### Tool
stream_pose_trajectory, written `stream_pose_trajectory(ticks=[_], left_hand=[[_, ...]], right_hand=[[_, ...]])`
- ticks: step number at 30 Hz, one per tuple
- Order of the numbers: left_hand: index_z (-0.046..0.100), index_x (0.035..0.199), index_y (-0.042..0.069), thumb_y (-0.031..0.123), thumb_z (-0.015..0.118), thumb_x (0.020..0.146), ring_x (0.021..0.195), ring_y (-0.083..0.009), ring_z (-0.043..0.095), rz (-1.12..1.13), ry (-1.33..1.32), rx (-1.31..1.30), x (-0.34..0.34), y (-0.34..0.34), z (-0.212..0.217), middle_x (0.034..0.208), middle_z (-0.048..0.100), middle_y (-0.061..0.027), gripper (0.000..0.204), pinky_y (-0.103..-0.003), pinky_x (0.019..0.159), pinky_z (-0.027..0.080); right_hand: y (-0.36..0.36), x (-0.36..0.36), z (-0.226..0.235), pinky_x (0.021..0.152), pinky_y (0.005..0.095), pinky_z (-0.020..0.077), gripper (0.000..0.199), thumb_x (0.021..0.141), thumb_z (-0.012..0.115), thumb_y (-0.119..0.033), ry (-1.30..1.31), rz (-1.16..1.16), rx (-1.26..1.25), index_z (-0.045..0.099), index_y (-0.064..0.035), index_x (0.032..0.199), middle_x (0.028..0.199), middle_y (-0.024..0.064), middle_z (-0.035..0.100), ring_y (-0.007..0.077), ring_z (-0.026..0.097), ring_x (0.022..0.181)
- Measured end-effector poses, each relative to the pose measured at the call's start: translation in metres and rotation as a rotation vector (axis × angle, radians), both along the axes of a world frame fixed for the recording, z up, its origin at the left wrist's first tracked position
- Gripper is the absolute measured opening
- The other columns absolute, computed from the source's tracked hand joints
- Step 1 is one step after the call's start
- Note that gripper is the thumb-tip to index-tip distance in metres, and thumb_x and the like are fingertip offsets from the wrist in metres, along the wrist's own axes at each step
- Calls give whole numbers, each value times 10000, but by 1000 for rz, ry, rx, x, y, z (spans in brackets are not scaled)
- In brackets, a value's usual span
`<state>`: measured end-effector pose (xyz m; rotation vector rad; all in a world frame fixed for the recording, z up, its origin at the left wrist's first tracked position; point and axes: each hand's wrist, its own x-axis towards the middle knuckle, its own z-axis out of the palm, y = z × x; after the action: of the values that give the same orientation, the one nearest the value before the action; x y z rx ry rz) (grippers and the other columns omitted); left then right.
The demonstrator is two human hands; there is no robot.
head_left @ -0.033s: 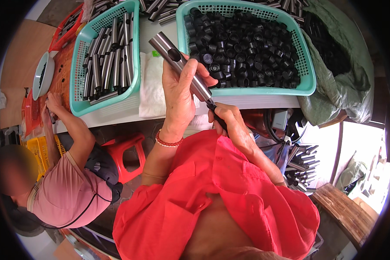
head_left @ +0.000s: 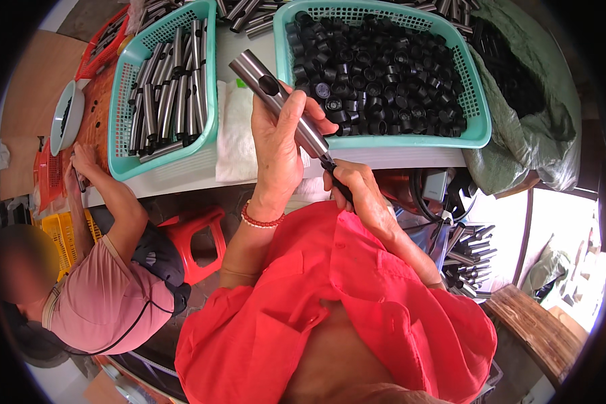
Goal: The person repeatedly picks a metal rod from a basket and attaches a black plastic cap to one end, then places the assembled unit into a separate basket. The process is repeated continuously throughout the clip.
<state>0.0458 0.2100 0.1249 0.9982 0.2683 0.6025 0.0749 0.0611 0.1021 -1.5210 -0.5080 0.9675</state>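
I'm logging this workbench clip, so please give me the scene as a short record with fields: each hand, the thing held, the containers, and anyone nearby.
left hand: left hand wrapped around the middle of the metal tube
right hand: right hand gripping the black end piece at the tube's lower end
tube: silvery, tilted, with a hole in its side
left basket: teal basket holding more metal tubes
right basket: teal basket full of black caps
surface: white table
nearby: a person in a pink shirt seated at left, by a red stool

Red loose shirt (head_left: pixel 357 303); red bead bracelet (head_left: pixel 259 221), left wrist.
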Motion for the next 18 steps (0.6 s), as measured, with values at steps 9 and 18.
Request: stream_pose_trajectory(ticks=[9, 18], left_hand=[[397, 870, 86, 150, 522, 924, 545, -129, 532, -88, 61, -4, 2, -10, 1, 682, 478, -32, 150, -319, 550, 534], [452, 993, 60, 206, 555, 923, 582, -110, 513, -28, 95, 3, 3, -13, -1, 701, 477, -26, 191, -294, 580, 510]], right_hand=[[6, 1, 5, 481, 309, 310, 316, 832, 389, -242, -30, -74, -73, 520, 11, 694, 533, 64, 403, 151, 375, 457], [5, 5, -1, 474, 266, 276, 339, 867, 401, -311, 192, -35, 15, 554, -26, 764, 543, -6, 350, 92, 347, 491]])
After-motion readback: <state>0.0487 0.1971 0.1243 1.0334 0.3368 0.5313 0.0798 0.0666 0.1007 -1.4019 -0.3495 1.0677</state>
